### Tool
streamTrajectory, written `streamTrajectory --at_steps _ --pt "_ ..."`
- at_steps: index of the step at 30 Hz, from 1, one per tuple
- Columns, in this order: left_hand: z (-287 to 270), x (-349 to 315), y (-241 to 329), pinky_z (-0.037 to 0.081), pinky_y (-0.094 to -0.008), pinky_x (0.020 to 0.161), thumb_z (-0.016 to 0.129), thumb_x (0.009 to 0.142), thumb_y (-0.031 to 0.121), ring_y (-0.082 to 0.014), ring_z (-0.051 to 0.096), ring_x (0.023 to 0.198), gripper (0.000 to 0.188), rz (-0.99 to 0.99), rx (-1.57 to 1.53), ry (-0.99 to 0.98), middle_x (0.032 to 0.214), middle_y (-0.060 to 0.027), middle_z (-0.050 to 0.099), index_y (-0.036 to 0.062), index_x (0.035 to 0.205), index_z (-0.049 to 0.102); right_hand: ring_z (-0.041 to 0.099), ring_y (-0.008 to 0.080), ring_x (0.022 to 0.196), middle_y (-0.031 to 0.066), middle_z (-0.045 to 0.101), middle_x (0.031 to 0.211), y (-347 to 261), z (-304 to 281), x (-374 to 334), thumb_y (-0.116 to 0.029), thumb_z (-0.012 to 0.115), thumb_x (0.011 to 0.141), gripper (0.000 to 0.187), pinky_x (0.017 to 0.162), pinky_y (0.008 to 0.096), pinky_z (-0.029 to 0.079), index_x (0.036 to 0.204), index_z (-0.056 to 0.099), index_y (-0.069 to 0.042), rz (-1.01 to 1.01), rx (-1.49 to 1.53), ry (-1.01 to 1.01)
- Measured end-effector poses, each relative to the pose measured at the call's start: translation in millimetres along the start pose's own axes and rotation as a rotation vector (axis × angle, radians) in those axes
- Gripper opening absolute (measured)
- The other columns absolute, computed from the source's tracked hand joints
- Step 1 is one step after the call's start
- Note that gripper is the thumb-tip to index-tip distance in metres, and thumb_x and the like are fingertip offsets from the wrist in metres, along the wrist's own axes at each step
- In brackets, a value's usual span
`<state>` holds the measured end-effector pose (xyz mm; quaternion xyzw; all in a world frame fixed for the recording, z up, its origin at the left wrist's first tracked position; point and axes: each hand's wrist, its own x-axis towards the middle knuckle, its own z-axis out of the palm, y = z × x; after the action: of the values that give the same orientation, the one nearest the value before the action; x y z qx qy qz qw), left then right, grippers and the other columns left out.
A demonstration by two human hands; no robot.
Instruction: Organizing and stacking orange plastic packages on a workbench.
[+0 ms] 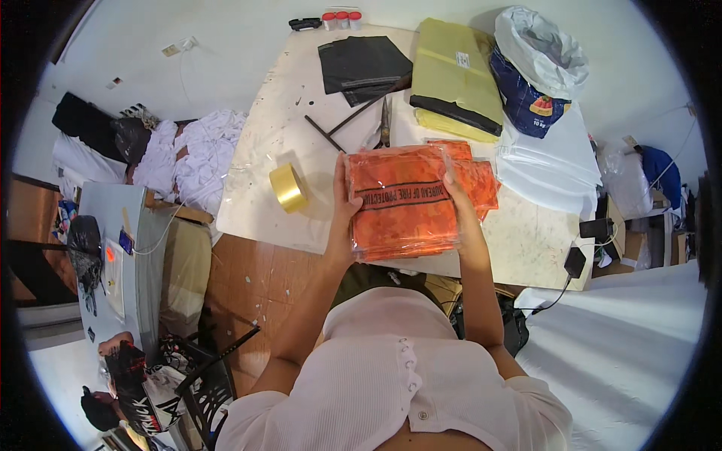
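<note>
Between my two hands I hold a stack of orange folded fabric packs in clear plastic (402,225), with a dark printed band across the top one. My left hand (344,203) grips its left edge, thumb on top. On the opposite edge, my right hand (465,214) is closed round the side, its thumb also on top. The stack is held over the near edge of the white table (252,177). More orange packs (481,184) lie on the table just behind it. To the left stands a roll of yellow tape (288,188).
Farther back are black sheets (361,64), scissors (386,124), a thin black T-shaped rod (327,134), a yellow folded stack (457,71) and a blue-and-white sack (530,83). White sheets (545,165) lie at right, near black power adapters (574,261). Another person (124,376) sits at lower left.
</note>
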<state>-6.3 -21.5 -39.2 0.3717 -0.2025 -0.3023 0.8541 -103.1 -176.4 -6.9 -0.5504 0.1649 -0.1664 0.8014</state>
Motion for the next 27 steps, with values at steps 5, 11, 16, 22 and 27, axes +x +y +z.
streamTrajectory --at_steps 5,11,16,22,27 --pt "1.4 -2.3 12.1 0.015 -0.0366 0.113 0.054 0.082 0.032 -0.0236 0.014 0.14 0.085 0.062 0.151 0.045 0.153 -0.0122 0.007 0.0108 0.148 0.005 0.017 0.0229 0.14 0.0138 0.016 0.151 7.4 -16.7 16.0 -0.04 0.042 0.095 0.064 0.112 0.0333 0.013 0.145 0.022 -0.004 -0.101 0.066 0.021" --pt "-9.7 -44.9 8.7 0.015 -0.0526 0.11 0.072 0.072 0.046 -0.0407 0.013 0.138 0.101 0.613 1.18 -0.053 0.151 -0.0184 0.013 0.0173 0.148 0.012 0.033 0.0271 0.132 0.0186 0.041 0.138 3.2 -51.7 67.2 -0.05 0.03 0.096 0.066 0.11 0.0363 0.021 0.135 0.037 0.003 -0.136 0.055 -0.256" --pt "-32.5 -56.4 -39.7 0.027 -0.0595 0.103 0.081 0.065 0.042 -0.0456 0.031 0.129 0.102 0.845 1.341 -0.099 0.145 -0.0173 0.026 0.0233 0.145 0.021 0.038 0.027 0.129 0.02 0.044 0.135 25.5 -73.5 117.5 -0.056 0.024 0.095 0.076 0.108 0.0369 0.025 0.133 0.036 0.008 -0.04 0.051 -0.549" --pt "-46.5 -43.2 -54.6 0.032 -0.0584 0.101 0.082 0.063 0.043 -0.0414 0.037 0.126 0.087 1.03 1.34 -0.07 0.134 -0.0084 0.041 0.0271 0.134 0.034 0.049 0.026 0.117 0.0148 0.054 0.125 63.0 -68.6 104.9 -0.052 0.042 0.091 0.066 0.102 0.038 0.036 0.126 0.047 0.004 0.079 0.261 -0.301" --pt "-45.3 -35.1 -53.5 0.036 -0.0555 0.102 0.083 0.061 0.041 -0.0428 0.037 0.124 0.091 1.056 1.284 -0.201 0.129 -0.0114 0.039 0.024 0.134 0.032 0.05 0.0242 0.114 0.0122 0.057 0.12 73.0 -88.4 97.6 -0.047 0.052 0.088 0.061 0.099 0.038 0.038 0.123 0.05 0.002 -0.076 0.104 -0.035"
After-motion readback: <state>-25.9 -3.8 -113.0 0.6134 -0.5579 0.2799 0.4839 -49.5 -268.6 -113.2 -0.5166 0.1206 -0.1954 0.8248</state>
